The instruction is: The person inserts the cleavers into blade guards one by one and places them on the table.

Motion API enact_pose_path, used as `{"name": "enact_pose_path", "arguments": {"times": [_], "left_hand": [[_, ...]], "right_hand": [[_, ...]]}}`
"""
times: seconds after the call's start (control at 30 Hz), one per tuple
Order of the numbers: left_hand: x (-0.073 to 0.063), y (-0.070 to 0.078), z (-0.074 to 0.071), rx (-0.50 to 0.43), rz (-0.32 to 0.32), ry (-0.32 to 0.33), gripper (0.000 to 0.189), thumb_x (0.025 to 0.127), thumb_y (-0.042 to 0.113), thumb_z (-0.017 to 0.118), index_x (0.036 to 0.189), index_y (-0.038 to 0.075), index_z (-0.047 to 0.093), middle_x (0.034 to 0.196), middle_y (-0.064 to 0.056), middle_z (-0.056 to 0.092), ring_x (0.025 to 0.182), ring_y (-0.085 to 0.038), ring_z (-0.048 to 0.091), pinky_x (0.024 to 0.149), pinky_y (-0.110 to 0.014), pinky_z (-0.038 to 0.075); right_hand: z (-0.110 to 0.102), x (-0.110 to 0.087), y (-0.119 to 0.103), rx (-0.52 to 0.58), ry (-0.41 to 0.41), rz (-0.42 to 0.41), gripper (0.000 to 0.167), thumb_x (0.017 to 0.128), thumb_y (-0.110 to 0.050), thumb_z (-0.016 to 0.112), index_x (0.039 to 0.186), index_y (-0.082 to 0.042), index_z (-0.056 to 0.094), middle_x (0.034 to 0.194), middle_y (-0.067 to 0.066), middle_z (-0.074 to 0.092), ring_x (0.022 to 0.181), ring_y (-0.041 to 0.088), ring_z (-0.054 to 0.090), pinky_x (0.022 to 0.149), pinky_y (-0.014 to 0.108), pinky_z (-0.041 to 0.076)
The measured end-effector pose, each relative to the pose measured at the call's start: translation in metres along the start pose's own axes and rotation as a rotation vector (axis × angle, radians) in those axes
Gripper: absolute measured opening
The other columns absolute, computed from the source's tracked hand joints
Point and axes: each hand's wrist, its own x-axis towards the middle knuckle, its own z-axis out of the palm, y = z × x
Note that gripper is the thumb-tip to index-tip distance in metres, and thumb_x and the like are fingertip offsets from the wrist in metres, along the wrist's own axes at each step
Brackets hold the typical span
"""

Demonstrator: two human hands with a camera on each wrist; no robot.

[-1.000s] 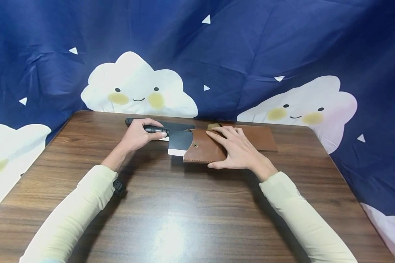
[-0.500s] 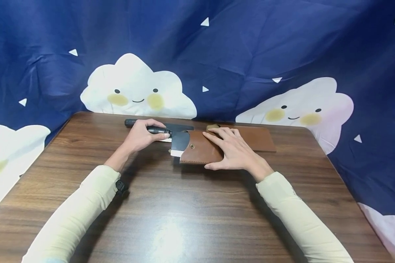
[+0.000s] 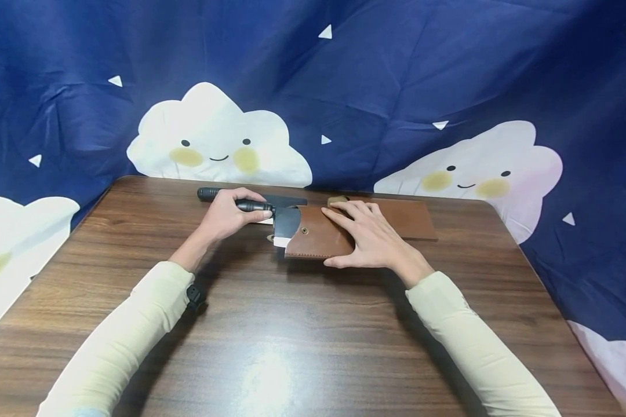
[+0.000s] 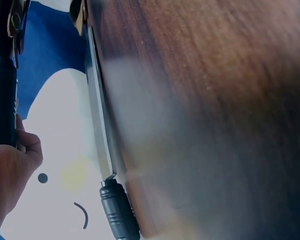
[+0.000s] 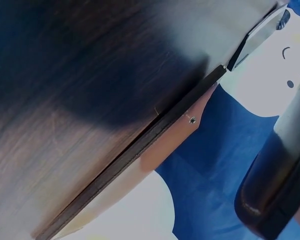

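My left hand [image 3: 223,217] grips the black handle [image 3: 251,205] of a cleaver. Part of its dark blade [image 3: 287,220], with a bright cutting edge, shows outside a brown leather sheath [image 3: 318,237]; the rest is inside. My right hand [image 3: 375,236] holds the sheath from the right, fingers spread over its top and thumb at the near edge. In the left wrist view the gripped handle [image 4: 2,107] is at the far left, beside the left hand [image 4: 12,172]. The held sheath [image 5: 272,180] fills the right side of the right wrist view.
Behind the hands a second cleaver [image 3: 287,201] lies along the table's far edge, its black handle [image 4: 119,210] leftward. A second brown sheath [image 3: 412,220] lies to its right. The wooden table [image 3: 313,324] meets a blue cloud-patterned cloth [image 3: 365,87] at the back.
The left hand has moved slightly right, and less of the blade shows outside the sheath. The right hand and sheath have shifted a little left. A small snap flap now shows below the blade.
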Motion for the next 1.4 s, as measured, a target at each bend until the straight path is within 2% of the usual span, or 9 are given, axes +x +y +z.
{"name": "enact_pose_path", "arguments": {"times": [0.6,1.4], "left_hand": [[0.0016,-0.0027,0.0072,-0.016,0.003,0.017,0.032,0.079,0.024,0.089,0.104,0.008,0.077,0.103,-0.008,0.074,0.093,-0.022,0.064,0.080,-0.034,0.049],[0.0005,-0.0028,0.0093,-0.025,0.020,0.008,0.030,0.080,0.022,0.088,0.104,0.008,0.077,0.098,-0.008,0.074,0.090,-0.022,0.063,0.077,-0.033,0.049]], "right_hand": [[0.0041,0.0010,0.0010,0.033,0.014,0.006,0.105,0.072,-0.080,0.068,0.154,-0.019,0.045,0.152,0.009,0.044,0.134,0.031,0.040,0.097,0.053,0.034],[0.0077,0.0030,0.0022,0.032,0.070,-0.037,0.105,0.070,-0.080,0.070,0.152,-0.018,0.049,0.148,0.009,0.048,0.131,0.032,0.044,0.092,0.050,0.034]]}}
